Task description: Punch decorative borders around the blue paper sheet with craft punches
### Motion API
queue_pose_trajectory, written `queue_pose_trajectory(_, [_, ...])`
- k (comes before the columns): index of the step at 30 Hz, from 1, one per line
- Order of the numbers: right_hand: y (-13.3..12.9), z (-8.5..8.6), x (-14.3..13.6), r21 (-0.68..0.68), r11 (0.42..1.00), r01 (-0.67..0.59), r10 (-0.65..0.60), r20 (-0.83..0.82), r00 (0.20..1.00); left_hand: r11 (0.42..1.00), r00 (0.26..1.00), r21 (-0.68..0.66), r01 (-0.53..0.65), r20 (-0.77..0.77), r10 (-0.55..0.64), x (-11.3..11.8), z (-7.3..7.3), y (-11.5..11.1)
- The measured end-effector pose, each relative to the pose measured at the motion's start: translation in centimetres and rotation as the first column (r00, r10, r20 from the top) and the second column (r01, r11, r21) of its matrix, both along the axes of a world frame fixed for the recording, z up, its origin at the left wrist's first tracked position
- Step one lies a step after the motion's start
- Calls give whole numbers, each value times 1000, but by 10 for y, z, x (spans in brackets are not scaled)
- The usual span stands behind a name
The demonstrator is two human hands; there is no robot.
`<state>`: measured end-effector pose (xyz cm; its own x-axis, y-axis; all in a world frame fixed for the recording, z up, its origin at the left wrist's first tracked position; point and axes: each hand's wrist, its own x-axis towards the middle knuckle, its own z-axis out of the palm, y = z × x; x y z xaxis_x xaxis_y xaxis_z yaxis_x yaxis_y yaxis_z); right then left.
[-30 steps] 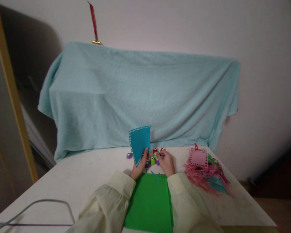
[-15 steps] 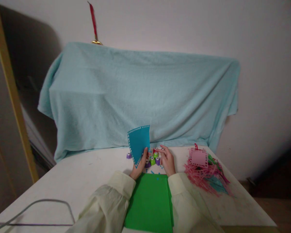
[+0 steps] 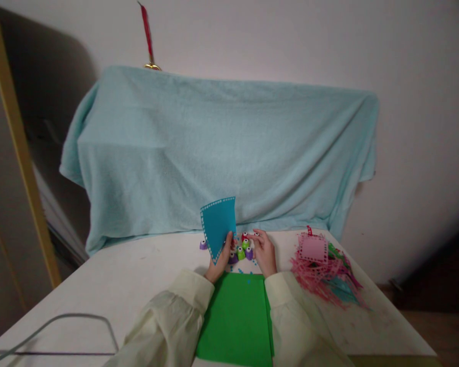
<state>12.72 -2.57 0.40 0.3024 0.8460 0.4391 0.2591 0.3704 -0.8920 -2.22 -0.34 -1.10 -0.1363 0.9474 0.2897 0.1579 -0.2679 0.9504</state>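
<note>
My left hand point(image 3: 224, 257) is closed on a blue sheet of paper point(image 3: 218, 224), with the thumb on its face. The sheet stands up and bows slightly, and small holes are cut along its top, left and lower edges. Close by on the right, my right hand point(image 3: 265, 252) has its fingers stretched left over several small paper punches. Among these are a red punch point(image 3: 245, 236), a green punch point(image 3: 240, 253) and a purple punch point(image 3: 249, 253). I see nothing held in that hand. Tiny blue paper bits point(image 3: 240, 271) lie below the punches.
Green sheets point(image 3: 235, 321) lie between my forearms. At right, a pink hole-edged card point(image 3: 313, 249) rests on shredded pink paper point(image 3: 317, 283). A lone purple punch point(image 3: 203, 245) sits left of the blue sheet. A grey frame point(image 3: 74, 315) lies front left; a light blue cloth point(image 3: 222, 142) hangs behind.
The blue sheet has tipped very slightly to the left in my left hand. My right hand has barely moved.
</note>
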Motion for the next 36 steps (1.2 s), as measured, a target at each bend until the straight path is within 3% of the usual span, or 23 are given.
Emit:
queue_pose_trajectory(6, [1,-4,3,-22,1000,14,-13,37,999,999,999,-3,-35,-18,35,-5,19,-11])
queue_pose_trajectory(11, [3,-6,3,-26,1000,7,-2,187,982,999,1000,-42,-4,-20,3,-6,30,-16])
queue_pose_trajectory(16, [-1,-2,-1,63,997,44,-68,464,883,999,1000,-42,25,-16,-25,-7,28,-16])
queue_pose_trajectory(20, [-5,-2,-3,58,998,37,-65,605,794,999,999,-19,37,-31,-38,-9,23,-15])
queue_pose_trajectory(26, [-6,-3,-3,38,999,28,-46,664,746,999,1000,-29,16,-25,-17,-8,24,-15])
queue_pose_trajectory(36, [-9,-2,-3,22,1000,-10,-7,657,754,999,999,-24,31,-24,-31,-9,23,-14])
